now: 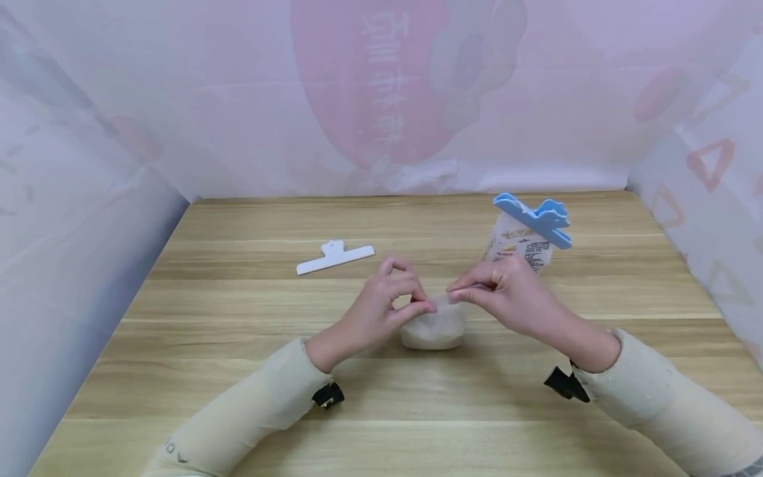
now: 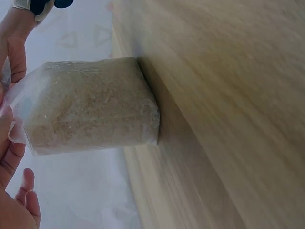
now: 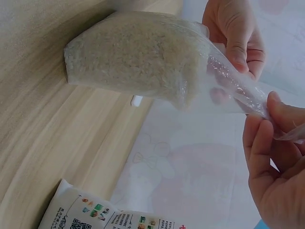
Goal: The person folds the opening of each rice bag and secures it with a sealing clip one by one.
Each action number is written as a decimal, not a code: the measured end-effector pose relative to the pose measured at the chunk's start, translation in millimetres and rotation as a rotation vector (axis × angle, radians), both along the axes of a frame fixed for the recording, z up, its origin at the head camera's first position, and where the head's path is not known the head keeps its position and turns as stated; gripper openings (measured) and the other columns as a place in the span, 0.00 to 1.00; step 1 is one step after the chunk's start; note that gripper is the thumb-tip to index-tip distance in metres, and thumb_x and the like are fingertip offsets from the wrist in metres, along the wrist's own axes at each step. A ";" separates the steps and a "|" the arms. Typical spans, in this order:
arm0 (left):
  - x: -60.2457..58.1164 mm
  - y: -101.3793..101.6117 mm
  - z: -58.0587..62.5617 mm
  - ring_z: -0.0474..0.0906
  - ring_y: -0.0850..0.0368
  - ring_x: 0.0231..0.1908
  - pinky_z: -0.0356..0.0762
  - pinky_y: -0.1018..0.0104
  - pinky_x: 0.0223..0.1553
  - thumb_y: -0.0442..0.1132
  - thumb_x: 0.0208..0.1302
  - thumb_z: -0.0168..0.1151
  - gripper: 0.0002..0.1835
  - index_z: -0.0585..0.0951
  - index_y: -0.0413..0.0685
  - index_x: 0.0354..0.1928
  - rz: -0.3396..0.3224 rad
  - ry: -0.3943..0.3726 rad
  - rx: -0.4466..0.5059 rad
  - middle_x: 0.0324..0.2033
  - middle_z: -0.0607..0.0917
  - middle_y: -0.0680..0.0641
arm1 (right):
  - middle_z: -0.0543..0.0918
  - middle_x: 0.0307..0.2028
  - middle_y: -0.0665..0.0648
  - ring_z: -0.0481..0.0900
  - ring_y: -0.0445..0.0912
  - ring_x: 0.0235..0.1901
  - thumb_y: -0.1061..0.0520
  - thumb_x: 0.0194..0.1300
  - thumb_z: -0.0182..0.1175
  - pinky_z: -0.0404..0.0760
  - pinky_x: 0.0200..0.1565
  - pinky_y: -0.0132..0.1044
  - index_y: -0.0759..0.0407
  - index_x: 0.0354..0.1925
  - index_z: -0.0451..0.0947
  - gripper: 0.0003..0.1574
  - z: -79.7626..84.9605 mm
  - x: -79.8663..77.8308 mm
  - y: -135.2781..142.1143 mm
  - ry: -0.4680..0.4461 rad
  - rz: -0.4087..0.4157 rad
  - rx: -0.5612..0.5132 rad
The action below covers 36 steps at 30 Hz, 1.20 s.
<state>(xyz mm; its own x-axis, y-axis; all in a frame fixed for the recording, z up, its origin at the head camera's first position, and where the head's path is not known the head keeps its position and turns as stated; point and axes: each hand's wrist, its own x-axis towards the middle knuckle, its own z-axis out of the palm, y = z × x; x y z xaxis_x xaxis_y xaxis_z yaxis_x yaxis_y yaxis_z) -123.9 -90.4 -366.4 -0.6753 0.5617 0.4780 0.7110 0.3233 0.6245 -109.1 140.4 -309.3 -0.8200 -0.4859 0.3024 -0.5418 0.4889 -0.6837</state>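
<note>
A clear plastic bag of rice [image 1: 433, 331] stands upright on the wooden table in front of me. My left hand [image 1: 387, 298] pinches one side of its top edge between thumb and finger. On the other side, my right hand [image 1: 507, 291] pinches the film, its fingers bent around the plastic. In the right wrist view the rice [image 3: 138, 52] fills the lower part of the bag, and the loose clear top stretches toward the right hand [image 3: 276, 152]. The left wrist view shows the bag [image 2: 95, 105] from the side, its base on the table.
A white sealing clip [image 1: 335, 257] lies on the table to the left, behind my left hand. Behind my right hand stands a printed packet [image 1: 536, 255] with a blue clip [image 1: 533, 218] across its top. Printed cloth walls [image 1: 238, 119] border the table.
</note>
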 end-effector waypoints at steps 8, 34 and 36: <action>-0.5 -8.2 -2.3 0.73 0.57 0.44 0.75 0.62 0.52 0.38 0.58 0.72 0.08 0.81 0.49 0.27 0.003 0.010 -0.023 0.27 0.84 0.55 | 0.90 0.30 0.55 0.78 0.34 0.24 0.66 0.57 0.70 0.77 0.26 0.27 0.61 0.32 0.90 0.04 1.4 -2.1 0.0 -0.068 0.000 -0.032; 0.3 -13.7 -6.6 0.76 0.62 0.36 0.75 0.72 0.31 0.35 0.60 0.71 0.03 0.86 0.48 0.29 0.009 -0.107 0.030 0.30 0.85 0.52 | 0.90 0.33 0.51 0.78 0.35 0.26 0.59 0.62 0.69 0.77 0.29 0.28 0.56 0.36 0.90 0.04 11.0 -12.5 1.3 -0.153 0.006 0.117; -0.4 -13.7 -6.5 0.76 0.61 0.36 0.75 0.72 0.31 0.35 0.60 0.71 0.03 0.86 0.48 0.29 0.016 -0.108 0.025 0.30 0.86 0.52 | 0.91 0.34 0.51 0.83 0.38 0.31 0.58 0.61 0.70 0.81 0.33 0.30 0.55 0.36 0.89 0.04 13.4 -14.9 0.2 -0.154 0.028 0.150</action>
